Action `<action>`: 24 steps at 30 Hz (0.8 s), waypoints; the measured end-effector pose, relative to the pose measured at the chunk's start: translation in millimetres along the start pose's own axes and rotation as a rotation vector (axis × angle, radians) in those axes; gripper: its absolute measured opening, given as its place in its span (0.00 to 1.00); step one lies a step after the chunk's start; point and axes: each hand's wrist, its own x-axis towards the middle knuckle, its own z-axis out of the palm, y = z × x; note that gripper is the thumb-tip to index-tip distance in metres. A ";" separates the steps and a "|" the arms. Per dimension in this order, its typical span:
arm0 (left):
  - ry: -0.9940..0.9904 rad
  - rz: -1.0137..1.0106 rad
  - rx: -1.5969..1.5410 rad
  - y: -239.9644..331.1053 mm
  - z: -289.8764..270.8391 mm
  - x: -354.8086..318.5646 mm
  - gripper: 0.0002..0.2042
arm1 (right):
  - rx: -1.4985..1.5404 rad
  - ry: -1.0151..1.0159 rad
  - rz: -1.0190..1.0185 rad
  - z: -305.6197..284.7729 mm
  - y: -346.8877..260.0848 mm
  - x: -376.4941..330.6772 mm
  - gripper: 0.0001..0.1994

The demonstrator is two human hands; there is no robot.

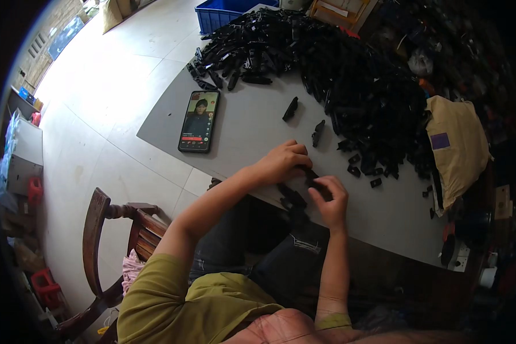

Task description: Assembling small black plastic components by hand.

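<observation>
Fingers of your left hand (284, 163) are curled closed on one end of a black plastic part (309, 173), at the near edge of the grey table (246, 120). Your right hand (331, 200) bends around the part's other end; whether it pinches there, I cannot tell (everything between the hands is dark and blurred). More dark pieces (293, 198) show just below, over your lap, too dim to identify. Two loose black parts (290, 109) lie between your left hand and the heap of black plastic parts (367, 97), which spreads from the far edge toward the right edge. Small black blocks (375, 182) fringe its near side. A lit smartphone (199, 121) lies near the left corner, a tan cloth bag (458, 149) rests at the right edge, and a blue plastic bin (215, 20) is by the far edge.
</observation>
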 end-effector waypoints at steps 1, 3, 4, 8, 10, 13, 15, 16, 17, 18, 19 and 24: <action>-0.012 -0.005 -0.068 1.6 0.9 -1.1 0.12 | 0.052 0.108 0.085 1.5 -4.5 2.0 0.12; -0.005 -0.009 -0.104 3.5 0.7 -3.2 0.12 | 0.105 0.215 0.173 3.9 -4.7 3.0 0.12; 0.007 -0.012 -0.138 3.5 0.0 -3.5 0.12 | 0.000 0.177 0.125 5.6 -1.6 4.0 0.13; 0.000 -0.028 -0.186 -3.3 0.9 -6.0 0.12 | -0.120 0.111 0.085 -0.4 1.0 3.6 0.14; -0.010 -0.030 -0.190 -1.7 4.3 -2.6 0.12 | -0.104 0.102 0.157 -9.3 3.6 -3.4 0.13; 0.003 -0.036 -0.206 -1.1 3.0 -4.7 0.11 | -0.108 0.114 0.179 -11.4 7.1 -4.4 0.12; 0.001 -0.023 -0.216 4.4 7.0 -2.5 0.11 | -0.143 0.136 0.139 -7.4 6.2 -1.3 0.12; 0.015 -0.028 -0.194 3.8 6.5 -0.9 0.12 | -0.153 0.126 0.082 -2.4 7.5 4.9 0.13; 0.011 -0.015 -0.200 4.4 6.1 -1.2 0.12 | -0.162 0.115 0.023 -0.7 9.3 7.1 0.13; -0.014 -0.018 -0.176 6.0 5.7 -2.6 0.12 | -0.141 0.082 0.067 -2.0 11.1 4.2 0.11; -0.035 -0.026 -0.150 7.2 5.8 -3.6 0.12 | -0.146 0.086 0.067 -6.2 9.9 4.7 0.11; 0.058 -0.108 -0.090 3.8 -5.5 13.5 0.17 | -0.420 0.369 0.165 -36.2 33.7 5.3 0.10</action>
